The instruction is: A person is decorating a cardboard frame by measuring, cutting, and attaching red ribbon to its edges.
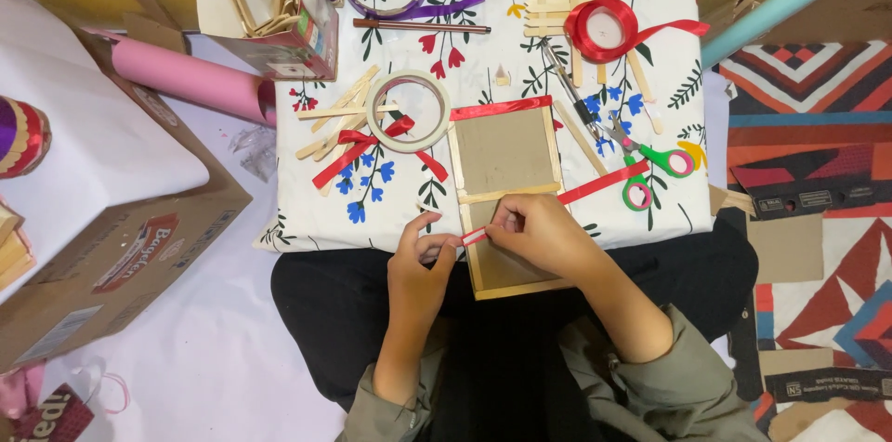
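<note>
The cardboard frame lay lengthwise away from the person, its near end at the lap. Both hands pinched the red ribbon at the frame's left edge: left hand outside, right hand over the frame, nearer.

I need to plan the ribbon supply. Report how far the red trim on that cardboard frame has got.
Done: red ribbon lines the top edge of the cardboard frame. In hand: left hand and right hand pinch a red ribbon strip at its left edge. Left: the bottom edge shows bare wood.
</note>
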